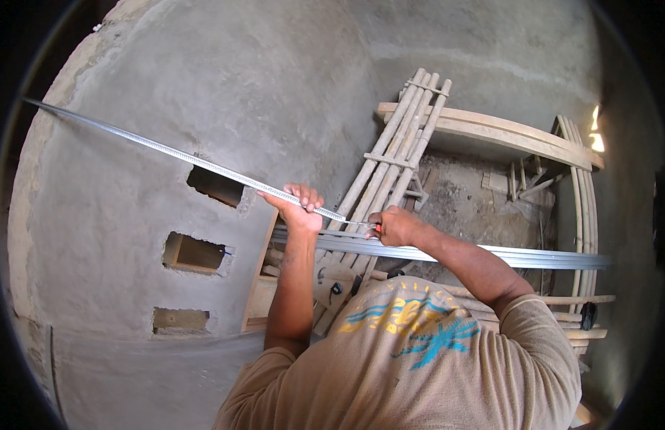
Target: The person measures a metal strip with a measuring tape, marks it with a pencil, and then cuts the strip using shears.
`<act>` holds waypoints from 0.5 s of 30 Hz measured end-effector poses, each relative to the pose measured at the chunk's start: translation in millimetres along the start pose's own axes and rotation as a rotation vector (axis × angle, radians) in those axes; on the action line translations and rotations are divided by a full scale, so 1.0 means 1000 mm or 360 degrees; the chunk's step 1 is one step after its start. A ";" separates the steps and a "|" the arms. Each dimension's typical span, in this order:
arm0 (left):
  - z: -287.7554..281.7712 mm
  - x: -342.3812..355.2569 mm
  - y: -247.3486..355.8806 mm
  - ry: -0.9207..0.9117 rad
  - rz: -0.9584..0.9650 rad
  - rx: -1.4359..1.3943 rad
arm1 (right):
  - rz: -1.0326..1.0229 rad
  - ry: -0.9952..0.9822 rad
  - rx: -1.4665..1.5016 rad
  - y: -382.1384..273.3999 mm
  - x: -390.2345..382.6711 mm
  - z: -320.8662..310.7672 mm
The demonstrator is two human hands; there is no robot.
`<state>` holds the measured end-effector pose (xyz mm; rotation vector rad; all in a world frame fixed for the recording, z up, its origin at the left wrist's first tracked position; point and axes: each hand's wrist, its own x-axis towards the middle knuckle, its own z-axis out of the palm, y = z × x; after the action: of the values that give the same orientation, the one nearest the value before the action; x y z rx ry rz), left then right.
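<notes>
My left hand [302, 206] is wrapped around a long, thin metal strip [189, 163] with a row of small marks or holes along it. The strip slants from the far upper left down to its near end, just right of that hand. My right hand [395, 227] is closed on a small hand tool [376, 228] with a red-orange handle. The tool's slim metal front reaches the strip's end; its exact kind is mostly hidden by my fingers. Several long silvery metal profiles [519, 256] lie below my right hand, running off to the right.
Wooden pole scaffolding [397, 154] stands in front of me, with a plank [504, 136] across the far side. Rubble covers the floor [461, 193] below. On the left, a grey plastered wall [117, 215] has rectangular openings [193, 253]. A dark object [589, 315] hangs at the right poles.
</notes>
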<state>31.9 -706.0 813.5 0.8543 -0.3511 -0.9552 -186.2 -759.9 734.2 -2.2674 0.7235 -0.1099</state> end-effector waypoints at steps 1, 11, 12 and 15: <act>0.000 0.001 -0.002 -0.0002 0.0017 0.0013 | 0.0010 0.0023 -0.0031 0.001 0.002 0.000; 0.002 0.004 -0.005 0.0155 0.0034 0.0043 | 0.0193 0.0091 -0.0136 0.011 -0.003 0.011; 0.004 0.004 -0.005 0.0146 0.0018 0.0040 | 0.0129 0.0113 -0.0067 0.017 -0.004 0.014; 0.008 0.004 -0.005 0.0151 -0.0007 0.0023 | 0.0009 0.0146 0.0079 0.024 -0.008 0.017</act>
<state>26.5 -714.1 814.1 0.9108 -0.2753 -0.9136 -198.8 -758.3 706.7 -2.2245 0.7669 -0.2284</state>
